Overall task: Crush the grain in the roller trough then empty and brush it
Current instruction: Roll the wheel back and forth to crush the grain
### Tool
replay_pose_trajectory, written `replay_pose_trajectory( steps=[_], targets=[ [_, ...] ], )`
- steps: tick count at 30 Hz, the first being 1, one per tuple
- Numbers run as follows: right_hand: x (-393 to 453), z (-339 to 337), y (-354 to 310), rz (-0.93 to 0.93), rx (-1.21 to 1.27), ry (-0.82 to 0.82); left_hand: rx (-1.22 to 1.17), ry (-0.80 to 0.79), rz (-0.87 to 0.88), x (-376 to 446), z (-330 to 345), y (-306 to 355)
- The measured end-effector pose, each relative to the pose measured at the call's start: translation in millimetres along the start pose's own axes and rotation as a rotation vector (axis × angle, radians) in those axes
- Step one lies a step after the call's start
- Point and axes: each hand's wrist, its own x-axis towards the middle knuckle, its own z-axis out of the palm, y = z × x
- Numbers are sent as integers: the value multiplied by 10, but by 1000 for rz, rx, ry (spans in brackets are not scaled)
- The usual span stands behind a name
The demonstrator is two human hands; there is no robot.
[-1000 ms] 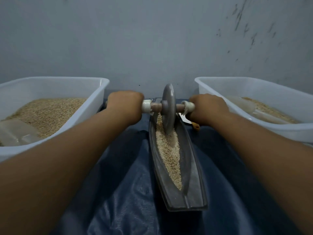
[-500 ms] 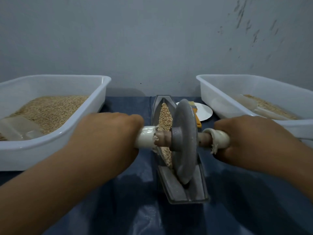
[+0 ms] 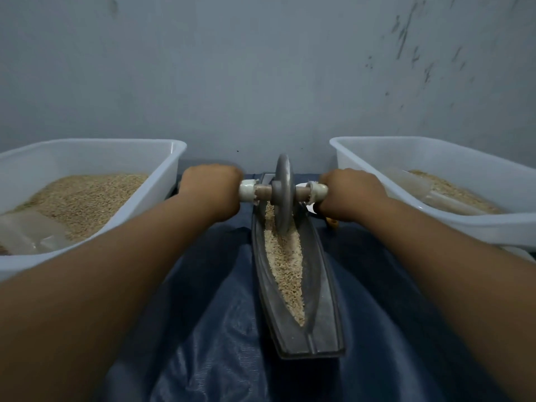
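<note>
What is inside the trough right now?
Pale grain fills the trough along its groove, and the wheel stands in it at the far end. The wheel hides the grain beneath it.

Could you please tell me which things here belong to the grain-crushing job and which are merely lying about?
In use:
- roller wheel, its axle gripped by the left hand and right hand
- trough
- grain in the trough

Lying about:
- left tub
- right tub
- blue sheet

No readable text, label, brand, number or sign shows anywhere here: nothing legible on any surface in view.
</note>
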Motion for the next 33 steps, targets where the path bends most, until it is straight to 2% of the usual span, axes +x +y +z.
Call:
replay_pose_trajectory(
  steps=[5, 10, 12, 15, 20, 23, 28, 33],
  targets=[
    [-483, -119, -65, -7, -31, -55, 8, 26, 42, -482, -121, 92],
    [-1117, -354, -10, -44, 6, -64, 70, 210, 145, -1049, -297, 115],
    [-1171, -414, -14, -61, -20, -82, 67, 212, 149, -1100, -334, 101],
    [-1048, -366, -50, -35, -23, -101, 60, 101, 61, -994, -260, 115],
    [-411, -136, -80, -34, -60, -29, -28, -2, -20, -503, -24, 46],
    [-47, -59, -65, -36, -60, -30, -14, 12, -32, -194, 54, 4],
    [65, 90, 0, 0, -23, 79, 14, 71, 2, -9, 59, 9],
    [-249, 37, -23, -11, -16, -11, 28, 73, 45, -302, -40, 76]
  ],
)
